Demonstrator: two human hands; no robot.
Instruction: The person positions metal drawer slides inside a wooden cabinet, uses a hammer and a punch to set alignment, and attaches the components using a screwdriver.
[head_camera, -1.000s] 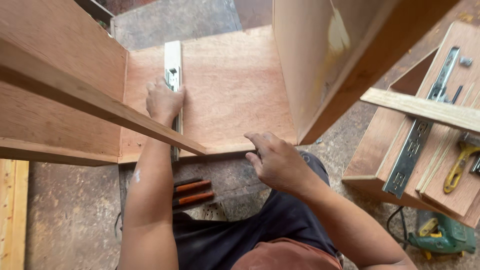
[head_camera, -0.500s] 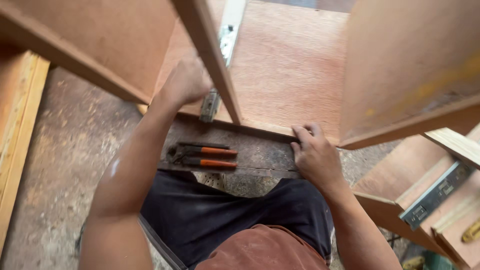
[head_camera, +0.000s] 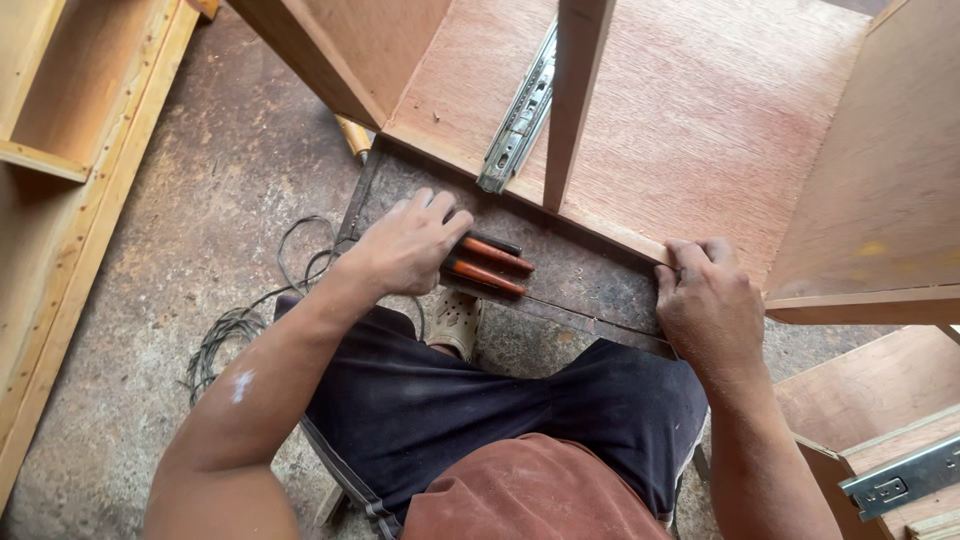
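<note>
Left hand (head_camera: 405, 245) now seemingly gripping pliers (head_camera: 490, 265)
</note>
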